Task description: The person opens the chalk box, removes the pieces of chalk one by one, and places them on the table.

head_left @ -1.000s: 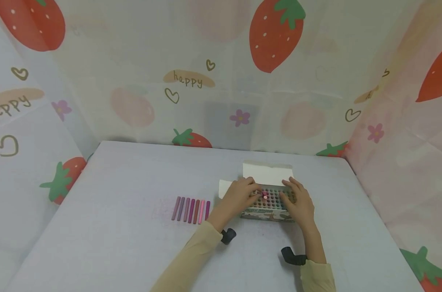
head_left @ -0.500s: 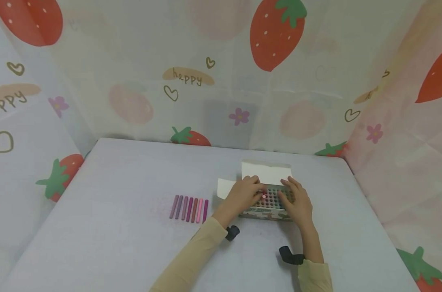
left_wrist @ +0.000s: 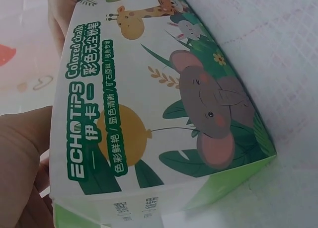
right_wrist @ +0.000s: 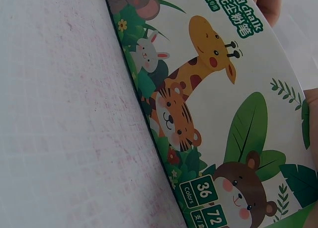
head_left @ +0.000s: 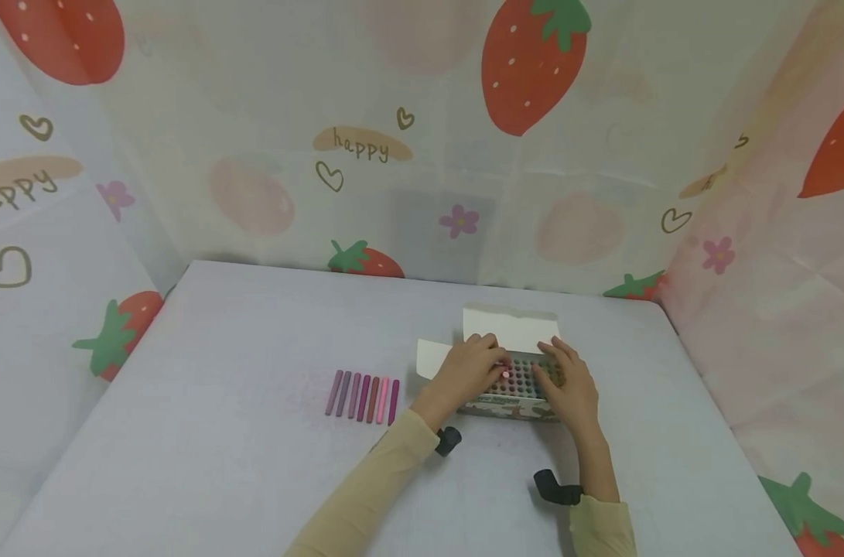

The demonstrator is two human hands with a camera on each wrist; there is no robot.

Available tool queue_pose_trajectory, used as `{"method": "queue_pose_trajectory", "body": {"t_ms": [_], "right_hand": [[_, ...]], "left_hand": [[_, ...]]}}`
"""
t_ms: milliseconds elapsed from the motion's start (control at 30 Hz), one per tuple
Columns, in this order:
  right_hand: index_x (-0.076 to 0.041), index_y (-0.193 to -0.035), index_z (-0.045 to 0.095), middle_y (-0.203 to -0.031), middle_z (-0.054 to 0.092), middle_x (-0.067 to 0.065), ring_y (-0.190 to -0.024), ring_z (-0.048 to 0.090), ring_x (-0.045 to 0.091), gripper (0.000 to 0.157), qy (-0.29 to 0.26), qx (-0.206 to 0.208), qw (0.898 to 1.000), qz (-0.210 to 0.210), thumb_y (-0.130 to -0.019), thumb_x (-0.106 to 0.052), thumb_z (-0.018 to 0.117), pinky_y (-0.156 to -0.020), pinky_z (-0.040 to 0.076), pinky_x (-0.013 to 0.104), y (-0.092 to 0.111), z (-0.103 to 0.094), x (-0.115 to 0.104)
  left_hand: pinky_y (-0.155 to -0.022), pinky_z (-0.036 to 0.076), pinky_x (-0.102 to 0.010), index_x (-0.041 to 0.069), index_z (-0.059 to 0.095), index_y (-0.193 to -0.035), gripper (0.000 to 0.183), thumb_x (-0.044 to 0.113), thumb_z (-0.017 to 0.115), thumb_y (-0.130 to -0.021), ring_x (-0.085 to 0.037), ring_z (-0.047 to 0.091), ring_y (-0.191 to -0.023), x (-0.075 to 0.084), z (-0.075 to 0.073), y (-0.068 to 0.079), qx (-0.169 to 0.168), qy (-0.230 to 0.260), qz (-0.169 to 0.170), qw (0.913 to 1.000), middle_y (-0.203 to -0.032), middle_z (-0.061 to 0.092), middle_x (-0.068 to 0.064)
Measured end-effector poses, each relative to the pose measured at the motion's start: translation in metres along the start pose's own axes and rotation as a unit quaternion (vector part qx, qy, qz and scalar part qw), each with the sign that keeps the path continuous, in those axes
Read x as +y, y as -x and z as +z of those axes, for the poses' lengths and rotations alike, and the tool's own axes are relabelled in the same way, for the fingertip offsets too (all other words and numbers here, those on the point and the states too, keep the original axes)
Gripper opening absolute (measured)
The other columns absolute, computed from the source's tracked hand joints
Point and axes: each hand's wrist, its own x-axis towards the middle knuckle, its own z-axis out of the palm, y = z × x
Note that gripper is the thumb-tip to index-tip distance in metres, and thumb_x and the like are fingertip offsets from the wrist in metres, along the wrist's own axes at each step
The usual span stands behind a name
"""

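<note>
A chalk box [head_left: 508,408] with cartoon animals on its front stands on the table, its white lid [head_left: 508,329] folded back. Rows of chalk ends show inside it. My left hand [head_left: 466,367] reaches over the box's left part and pinches a pink chalk stick [head_left: 506,375], whose pale end shows by the thumb. Over the right part rests my right hand [head_left: 573,387], fingers extended toward the back edge and thumb above the chalk rows. In the left wrist view the box front [left_wrist: 149,99] hides the left fingertips. The right wrist view shows mostly the box front [right_wrist: 213,109].
Left of the box, several chalk sticks [head_left: 362,398] in purple, pink and brown lie side by side in a row. A white side flap [head_left: 432,357] sticks out at the box's left. The white table [head_left: 254,480] bears faint chalk smudges. A strawberry-print cloth [head_left: 366,209] hangs behind.
My left hand has moved slightly right, its fingers coming around the pink chalk that stood visible beside them. The right hand and box have hardly moved.
</note>
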Motion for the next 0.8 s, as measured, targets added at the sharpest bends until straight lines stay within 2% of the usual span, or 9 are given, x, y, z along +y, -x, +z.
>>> {"method": "queue_pose_trajectory", "body": {"t_ms": [233,800], "right_hand": [[-0.013,-0.127,0.053,-0.143,0.040,0.013,-0.123,0.040,0.041,0.042,-0.005,0.002,1.000,-0.004,-0.089,-0.029,0.061,-0.092,0.033,0.062,0.0014,-0.0020,-0.0028],[-0.014,-0.128,0.053,-0.143,0.040,0.012,-0.124,0.040,0.040,0.043,-0.010,-0.004,1.000,0.005,-0.088,-0.027,0.062,-0.091,0.034,0.062,0.0013,-0.0042,-0.0041]], "left_hand": [[-0.062,0.042,-0.021,0.026,0.067,-0.103,0.017,0.032,0.055,-0.093,-0.010,0.050,-0.080,0.0013,0.0000,0.0001,-0.015,-0.014,-0.004,0.9998,-0.097,0.057,0.007],[-0.062,0.043,-0.022,0.023,0.064,-0.100,0.014,0.032,0.057,-0.092,-0.011,0.050,-0.080,0.0039,-0.0026,0.0012,0.022,0.017,-0.010,0.9996,-0.094,0.055,0.005]]}}
